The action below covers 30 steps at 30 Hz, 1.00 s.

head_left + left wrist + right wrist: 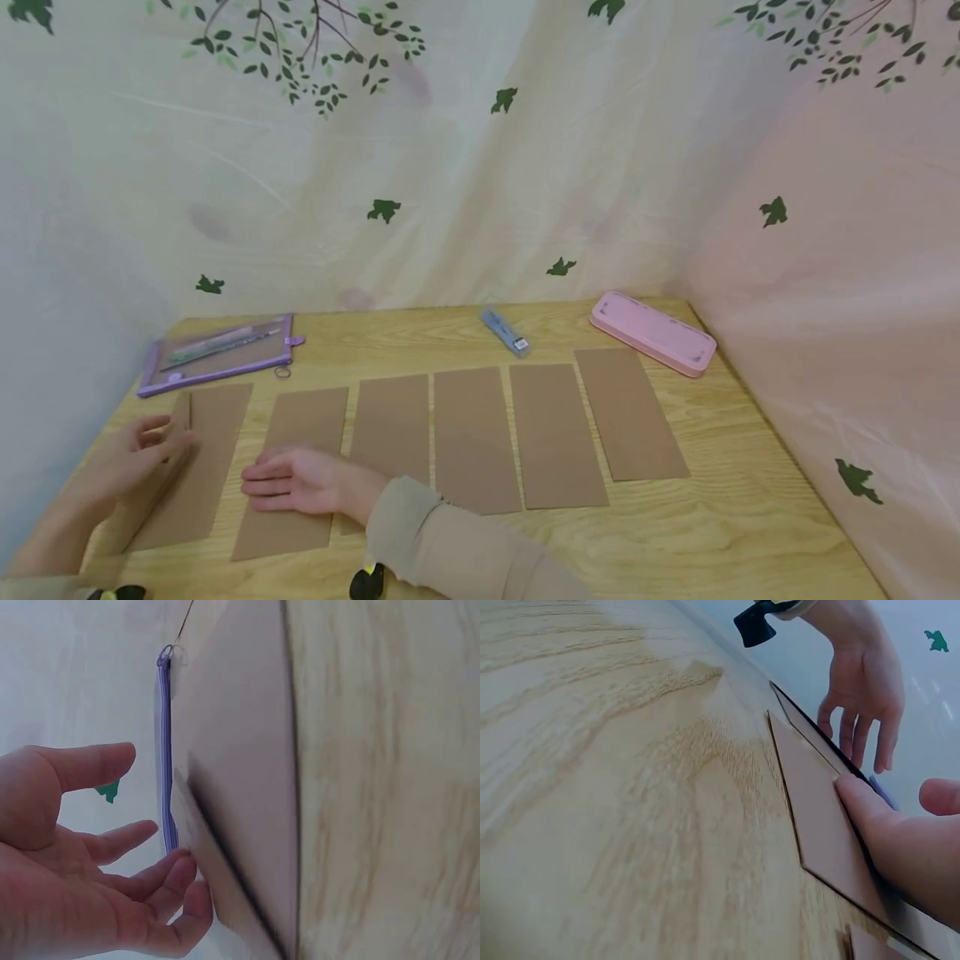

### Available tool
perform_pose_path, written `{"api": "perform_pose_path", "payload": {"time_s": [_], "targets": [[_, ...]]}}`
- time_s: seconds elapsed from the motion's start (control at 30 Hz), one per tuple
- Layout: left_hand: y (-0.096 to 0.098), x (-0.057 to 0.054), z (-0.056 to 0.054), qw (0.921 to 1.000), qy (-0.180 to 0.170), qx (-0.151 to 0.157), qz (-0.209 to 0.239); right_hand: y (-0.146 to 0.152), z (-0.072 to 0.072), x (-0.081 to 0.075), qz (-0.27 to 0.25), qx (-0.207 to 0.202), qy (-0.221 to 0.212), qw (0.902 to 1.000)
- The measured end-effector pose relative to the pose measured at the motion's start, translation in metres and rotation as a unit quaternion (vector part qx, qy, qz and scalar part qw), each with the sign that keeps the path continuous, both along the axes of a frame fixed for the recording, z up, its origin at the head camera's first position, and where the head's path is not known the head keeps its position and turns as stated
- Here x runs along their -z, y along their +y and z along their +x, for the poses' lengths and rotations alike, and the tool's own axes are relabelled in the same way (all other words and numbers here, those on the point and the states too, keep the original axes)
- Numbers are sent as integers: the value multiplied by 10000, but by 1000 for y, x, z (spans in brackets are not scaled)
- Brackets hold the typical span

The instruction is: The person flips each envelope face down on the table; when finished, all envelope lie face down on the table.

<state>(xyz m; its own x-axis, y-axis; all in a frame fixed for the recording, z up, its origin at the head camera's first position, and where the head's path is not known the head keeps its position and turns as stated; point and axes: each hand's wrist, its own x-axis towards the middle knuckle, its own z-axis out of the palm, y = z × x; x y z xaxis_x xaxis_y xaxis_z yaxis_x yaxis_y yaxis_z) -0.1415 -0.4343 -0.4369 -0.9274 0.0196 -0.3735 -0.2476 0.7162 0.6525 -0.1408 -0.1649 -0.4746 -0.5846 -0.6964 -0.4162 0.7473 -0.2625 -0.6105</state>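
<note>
Several brown cardboard rectangles lie in a row across the wooden table. On the leftmost cardboard rectangle [213, 467], a tilted brown cardboard piece [212, 862] rises along the left side with its dark edge showing. My left hand [123, 471] is at that raised piece, its fingertips against the outer face and the thumb held apart in the left wrist view. My right hand [303, 483] is low over the second cardboard rectangle [307, 417], fingers straight and pointing left, gripping nothing. In the right wrist view its thumb [866, 806] overlaps the cardboard [817, 810].
A purple-edged clear zip pouch [225, 362] with pens inside lies at the back left. A small blue packet [505, 332] and a pink case [652, 333] are along the back. Leaf-printed curtains [480, 167] enclose the table [750, 517] behind and at the sides.
</note>
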Motion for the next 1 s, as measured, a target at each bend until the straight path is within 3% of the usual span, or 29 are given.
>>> {"api": "perform_pose_path", "payload": {"time_s": [0.33, 0.63, 1.0], "targets": [[5, -4, 2, 9993, -315, 188, 5, -1, -1, -1, 23, -67, 7, 10000], [9, -5, 7, 9993, 4, 276, -253, -3, -3, -1, -5, -142, -39, 9999], [10, -1, 4, 9995, 62, 224, -224, 2, -5, -6, 103, -276, -35, 9996]]}}
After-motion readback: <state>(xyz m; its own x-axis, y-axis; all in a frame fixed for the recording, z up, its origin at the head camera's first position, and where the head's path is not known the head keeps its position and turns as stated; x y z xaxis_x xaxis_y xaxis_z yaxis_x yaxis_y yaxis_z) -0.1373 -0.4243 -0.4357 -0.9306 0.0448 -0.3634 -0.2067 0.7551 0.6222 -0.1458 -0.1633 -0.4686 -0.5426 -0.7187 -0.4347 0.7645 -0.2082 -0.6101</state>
